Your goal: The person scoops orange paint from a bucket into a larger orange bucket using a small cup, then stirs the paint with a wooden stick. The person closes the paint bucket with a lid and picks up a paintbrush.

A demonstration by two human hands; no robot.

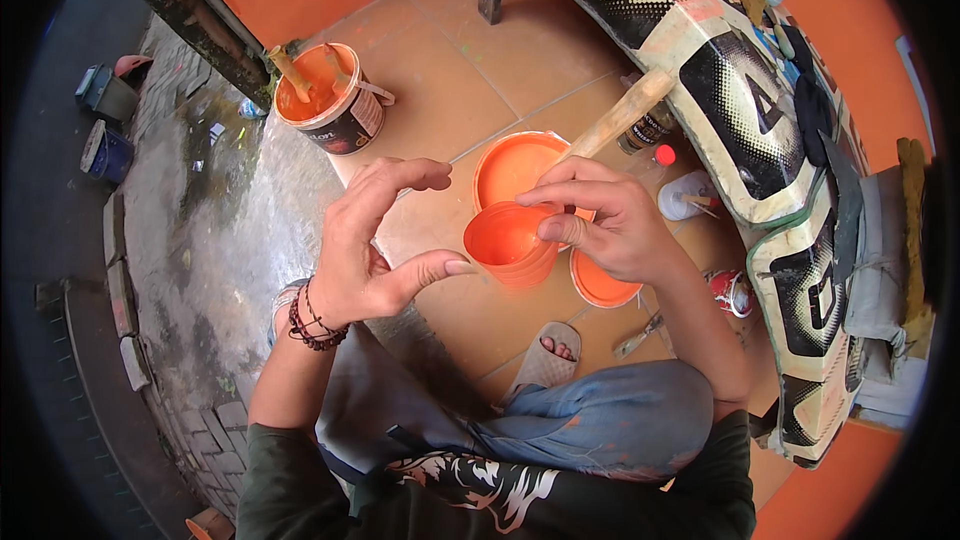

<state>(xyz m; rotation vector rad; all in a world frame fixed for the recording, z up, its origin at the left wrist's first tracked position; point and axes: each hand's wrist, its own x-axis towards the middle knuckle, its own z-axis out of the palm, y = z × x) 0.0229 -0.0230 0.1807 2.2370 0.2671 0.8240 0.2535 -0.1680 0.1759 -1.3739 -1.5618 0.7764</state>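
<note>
- Head view, centre of the frame: our right hand [600, 225] pinches the rim of an orange cup [512, 245] in front of a paint tub [508, 162]; our left hand [362, 230], thumb and fingers spread wide, holds nothing.
- A slack pinch could tip the cup and spill any paint inside.
- The tub and an orange disc [603, 282] crowd us; tiled floor [445, 55] opens toward upper centre.

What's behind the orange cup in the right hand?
Behind the orange cup is a round, white-rimmed container, orange inside; its far left part shows. The cup and right hand cover parts of its near and right sides; those cannot be seen.
</note>
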